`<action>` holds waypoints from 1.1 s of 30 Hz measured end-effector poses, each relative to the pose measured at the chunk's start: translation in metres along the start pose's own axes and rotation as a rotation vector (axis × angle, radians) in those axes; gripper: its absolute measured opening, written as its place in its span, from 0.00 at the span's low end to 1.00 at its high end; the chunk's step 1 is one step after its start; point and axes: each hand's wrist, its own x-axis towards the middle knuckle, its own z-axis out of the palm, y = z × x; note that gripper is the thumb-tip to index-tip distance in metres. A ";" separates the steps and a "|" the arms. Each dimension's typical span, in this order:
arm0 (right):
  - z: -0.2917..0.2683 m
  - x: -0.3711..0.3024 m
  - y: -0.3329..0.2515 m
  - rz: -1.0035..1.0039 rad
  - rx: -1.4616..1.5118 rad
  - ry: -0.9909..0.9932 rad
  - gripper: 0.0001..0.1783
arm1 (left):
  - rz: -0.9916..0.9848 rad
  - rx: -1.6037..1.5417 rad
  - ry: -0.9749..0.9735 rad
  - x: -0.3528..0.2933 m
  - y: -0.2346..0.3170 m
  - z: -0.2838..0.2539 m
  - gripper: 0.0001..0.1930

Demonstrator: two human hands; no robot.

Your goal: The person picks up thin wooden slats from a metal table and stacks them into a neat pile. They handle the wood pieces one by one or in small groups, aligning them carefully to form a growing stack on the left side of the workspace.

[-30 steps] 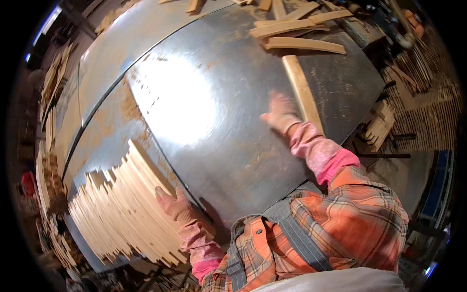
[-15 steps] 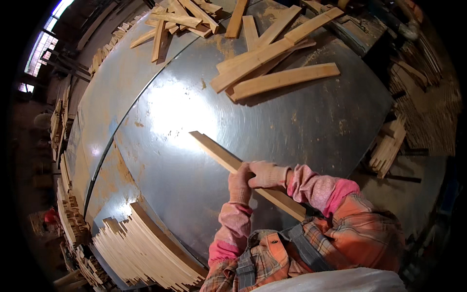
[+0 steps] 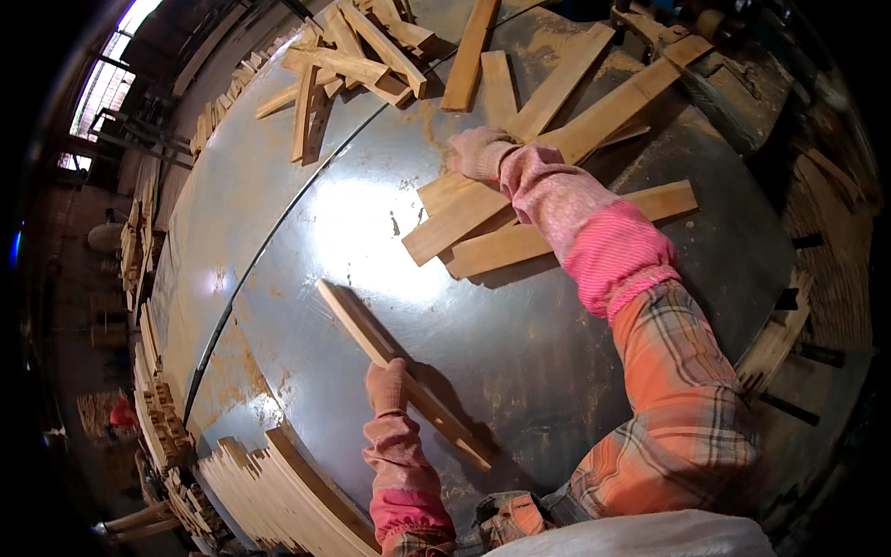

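My left hand (image 3: 388, 385), in a pinkish knitted glove, is closed around a narrow wooden strip (image 3: 351, 320). The strip slants over the metal tabletop, and its shadow falls beside it. My right hand (image 3: 483, 153), gloved alike, is stretched far forward over a loose pile of wooden boards. Nearest to it are a long board (image 3: 594, 125) and a shorter board end (image 3: 455, 223). Its fingers point down and left and are mostly hidden, so whether they grip a board does not show. Below my right forearm lies another board (image 3: 501, 251).
A row of stacked wooden strips (image 3: 278, 497) stands at the near left of the metal table (image 3: 538, 371). More loose pieces (image 3: 339, 65) lie jumbled at the far left, past a seam in the tabletop. Machinery (image 3: 742, 93) borders the far right.
My right hand has let go of the strip and swung forward to the board pile. The left hand has moved left with the strip. The view has shifted slightly.
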 end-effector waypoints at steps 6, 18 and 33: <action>0.021 -0.021 -0.011 -0.251 -0.320 -0.643 0.32 | 0.178 0.422 0.121 0.034 -0.024 -0.006 0.19; 0.020 0.178 0.018 0.608 -0.011 0.322 0.51 | 0.028 0.433 0.110 0.030 -0.003 -0.006 0.20; 0.040 0.060 0.053 0.205 1.444 0.314 0.22 | 0.153 0.483 0.131 0.037 -0.012 -0.005 0.20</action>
